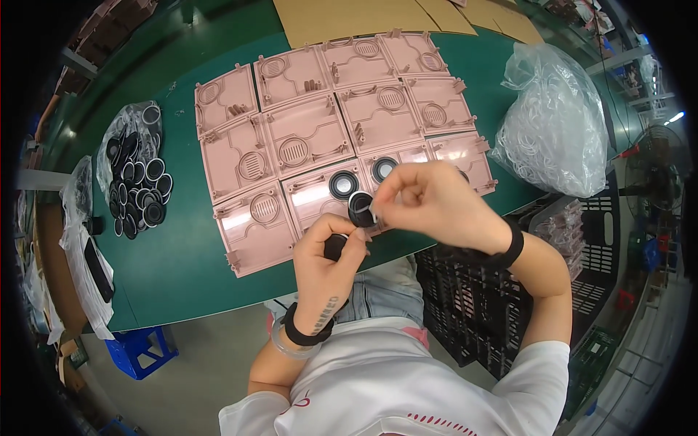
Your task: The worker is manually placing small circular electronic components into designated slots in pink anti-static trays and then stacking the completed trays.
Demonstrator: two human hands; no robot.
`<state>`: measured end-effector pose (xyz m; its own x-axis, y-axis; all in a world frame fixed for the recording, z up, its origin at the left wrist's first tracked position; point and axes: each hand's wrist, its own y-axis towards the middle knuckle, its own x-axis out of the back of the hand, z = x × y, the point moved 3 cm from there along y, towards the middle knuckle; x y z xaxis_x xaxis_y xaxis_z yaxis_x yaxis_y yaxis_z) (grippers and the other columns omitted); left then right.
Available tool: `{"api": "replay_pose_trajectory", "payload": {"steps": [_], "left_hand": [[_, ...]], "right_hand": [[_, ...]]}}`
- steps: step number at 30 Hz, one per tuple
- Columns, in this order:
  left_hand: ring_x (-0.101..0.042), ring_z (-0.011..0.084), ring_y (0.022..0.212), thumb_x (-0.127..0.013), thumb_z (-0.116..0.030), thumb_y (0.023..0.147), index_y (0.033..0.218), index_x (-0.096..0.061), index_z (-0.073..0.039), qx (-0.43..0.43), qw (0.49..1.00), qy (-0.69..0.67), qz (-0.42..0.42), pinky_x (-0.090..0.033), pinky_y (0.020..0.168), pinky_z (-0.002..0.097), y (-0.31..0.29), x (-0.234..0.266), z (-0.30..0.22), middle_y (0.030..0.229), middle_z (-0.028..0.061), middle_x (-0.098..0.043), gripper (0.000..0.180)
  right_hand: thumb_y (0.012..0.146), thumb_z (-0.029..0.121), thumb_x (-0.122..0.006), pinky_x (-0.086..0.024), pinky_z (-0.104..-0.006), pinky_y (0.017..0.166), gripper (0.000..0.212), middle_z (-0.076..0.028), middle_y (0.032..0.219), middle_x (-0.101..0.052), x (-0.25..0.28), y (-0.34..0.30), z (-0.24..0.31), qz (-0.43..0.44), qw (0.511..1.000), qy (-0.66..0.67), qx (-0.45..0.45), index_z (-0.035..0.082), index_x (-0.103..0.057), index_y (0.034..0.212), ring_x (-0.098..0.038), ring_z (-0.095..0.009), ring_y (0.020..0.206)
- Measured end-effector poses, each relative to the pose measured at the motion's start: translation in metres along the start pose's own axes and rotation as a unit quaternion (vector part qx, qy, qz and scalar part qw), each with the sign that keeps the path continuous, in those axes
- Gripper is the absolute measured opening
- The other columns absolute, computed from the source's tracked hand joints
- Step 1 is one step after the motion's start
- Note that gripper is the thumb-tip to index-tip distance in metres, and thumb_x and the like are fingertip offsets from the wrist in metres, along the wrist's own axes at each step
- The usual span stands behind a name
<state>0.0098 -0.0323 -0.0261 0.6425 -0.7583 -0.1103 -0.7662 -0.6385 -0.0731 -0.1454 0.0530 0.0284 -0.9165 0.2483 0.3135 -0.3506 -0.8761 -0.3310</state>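
Black disc (359,206) juts forward, pinched by left hand (324,260); right hand (436,202), at its right edge, grips perhaps a pale ring (374,215).

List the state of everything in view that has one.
Left grip: closed around a dark round part
Right grip: pinched on a thin pale piece
Black disc between the grips: held up
Pink panels: laid in rows
Front-row discs: on panels
Left discs: loosely piled
Right bag: bulging with white rings
Cardboard: flat
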Motion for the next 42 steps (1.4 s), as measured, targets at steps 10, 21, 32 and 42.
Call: {"api": "replay_pose_trajectory", "payload": {"steps": [10,21,32,42], "left_hand": [[-0.057,0.0049,0.062,-0.057,-0.007,0.09,0.085,-0.058,-0.003,0.142,0.974,-0.148,0.095,-0.037,0.048,0.0174,0.001,-0.001,0.006,0.078,0.0041,-0.064,0.006],[-0.054,0.0061,0.063,-0.057,-0.01,0.09,0.085,-0.057,-0.005,0.253,0.878,-0.377,0.151,-0.034,0.047,0.0174,0.006,0.007,0.001,0.079,0.0038,-0.062,0.007],[-0.049,0.0053,0.064,-0.054,-0.011,0.094,0.107,-0.062,0.0,0.26,0.901,-0.288,0.194,-0.031,0.045,0.0164,-0.002,-0.004,0.005,0.084,0.0056,-0.061,0.019],[-0.05,0.0042,0.063,-0.057,-0.015,0.094,0.105,-0.064,-0.001,0.309,0.903,-0.198,0.222,-0.029,0.047,0.0167,0.0,-0.013,0.022,0.083,0.0028,-0.062,0.019]], "right_hand": [[0.093,0.021,-0.058,-0.042,-0.0198,0.071,0.023,-0.007,0.097,-0.06,-0.006,0.0,0.015,0.073,0.9,0.428,0.032,0.003,-0.055,0.107,-0.056,-0.007,0.087],[0.082,0.012,-0.069,-0.04,-0.0203,0.059,0.014,-0.007,0.098,-0.061,0.033,0.0,0.031,0.015,0.952,-0.027,0.304,0.004,-0.061,0.089,-0.054,-0.009,0.075],[0.083,0.005,-0.068,-0.047,-0.0207,0.069,0.01,-0.003,0.088,-0.065,0.072,0.012,0.01,-0.195,0.964,-0.02,0.18,0.001,-0.063,0.09,-0.06,-0.008,0.082],[0.086,0.013,-0.067,-0.045,-0.0184,0.068,0.019,-0.002,0.086,-0.066,0.128,0.04,-0.089,-0.254,0.963,0.057,-0.078,-0.001,-0.063,0.099,-0.059,-0.006,0.075]]}}
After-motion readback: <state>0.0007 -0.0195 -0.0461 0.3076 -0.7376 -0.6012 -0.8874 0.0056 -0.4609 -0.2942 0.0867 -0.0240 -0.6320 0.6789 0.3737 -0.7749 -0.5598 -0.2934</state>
